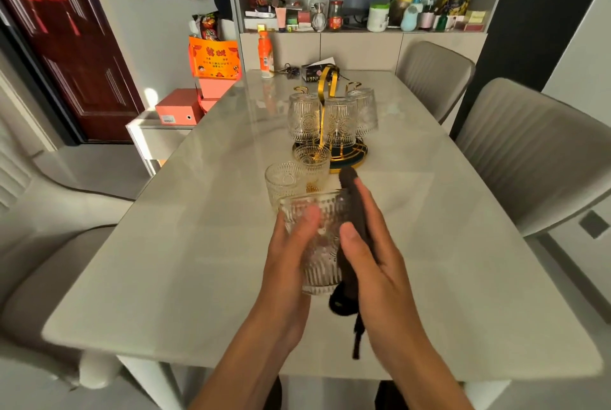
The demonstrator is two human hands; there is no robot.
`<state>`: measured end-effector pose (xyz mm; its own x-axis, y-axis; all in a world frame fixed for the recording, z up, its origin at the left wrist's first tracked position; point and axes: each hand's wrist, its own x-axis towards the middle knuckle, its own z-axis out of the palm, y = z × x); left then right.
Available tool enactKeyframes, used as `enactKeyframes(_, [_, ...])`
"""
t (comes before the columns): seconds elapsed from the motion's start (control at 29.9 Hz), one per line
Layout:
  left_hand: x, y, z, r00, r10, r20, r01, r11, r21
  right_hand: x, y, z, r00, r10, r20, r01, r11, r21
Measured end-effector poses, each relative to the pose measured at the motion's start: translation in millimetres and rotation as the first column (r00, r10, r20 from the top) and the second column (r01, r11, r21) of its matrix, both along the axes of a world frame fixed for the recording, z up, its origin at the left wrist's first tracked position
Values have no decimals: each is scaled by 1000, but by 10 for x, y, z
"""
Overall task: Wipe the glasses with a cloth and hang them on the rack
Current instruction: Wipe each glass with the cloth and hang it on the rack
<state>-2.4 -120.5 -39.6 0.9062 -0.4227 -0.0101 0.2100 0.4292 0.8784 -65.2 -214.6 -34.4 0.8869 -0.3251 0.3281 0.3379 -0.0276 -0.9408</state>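
My left hand (287, 257) grips a ribbed clear glass (319, 264) above the table, thumb on its near side. My right hand (373, 251) presses a dark brown cloth (355, 211) against the glass's right side, thumb curled round the cloth; the cloth's tail hangs below. Two more glasses stand upright on the table, one (285, 180) just beyond the held glass and one (312, 161) behind it. The gold rack (325, 85) with a dark round base stands further back, with three glasses (340, 120) hanging upside down on its hooks.
The pale marble table (198, 244) has padded chairs on the right (529, 151) and left. An orange bottle (266, 54), keys and a dark box lie at the far end. A cluttered shelf stands behind; orange boxes sit on a side stand at left.
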Motion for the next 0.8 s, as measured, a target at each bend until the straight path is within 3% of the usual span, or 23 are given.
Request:
enactKeyframes(0.07, [55,11,10,992,-67,-106,58,994,-91,-62,141,-65,999,-40,-24,37,993,-110])
enactKeyframes(0.13, [81,44,-9,988,-94,-119,81,991,-109,-57,200,-74,999,-42,-24,36,977,-212])
enactKeyframes(0.23, [60,-2,-24,999,51,10,-52,999,7,88,-40,-40,995,-36,-91,34,999,-21])
enactKeyframes(0.3, [60,-11,-15,989,128,68,-131,990,46,86,-28,-45,994,-24,-103,24,1000,1])
enactKeyframes(0.37, [82,-11,-7,987,156,42,-157,987,32,5,116,-121,992,-83,-91,71,989,-132])
enactKeyframes(0.47, [48,12,-9,998,59,-7,-59,998,-1,-6,176,-104,989,-138,-49,119,951,-284])
enactKeyframes(0.6, [11,-7,29,999,12,34,-13,999,30,109,-21,73,994,-72,-79,66,995,-78])
enactKeyframes(0.67, [38,-30,76,999,20,30,-20,1000,24,54,106,54,992,-100,-74,85,979,-184])
enactKeyframes(0.74, [58,-26,82,1000,23,12,-24,999,35,-1,246,-3,986,-162,-46,129,902,-411])
enactKeyframes(0.8, [17,-6,40,999,-43,-27,44,998,33,20,205,-11,986,-168,-2,145,860,-489])
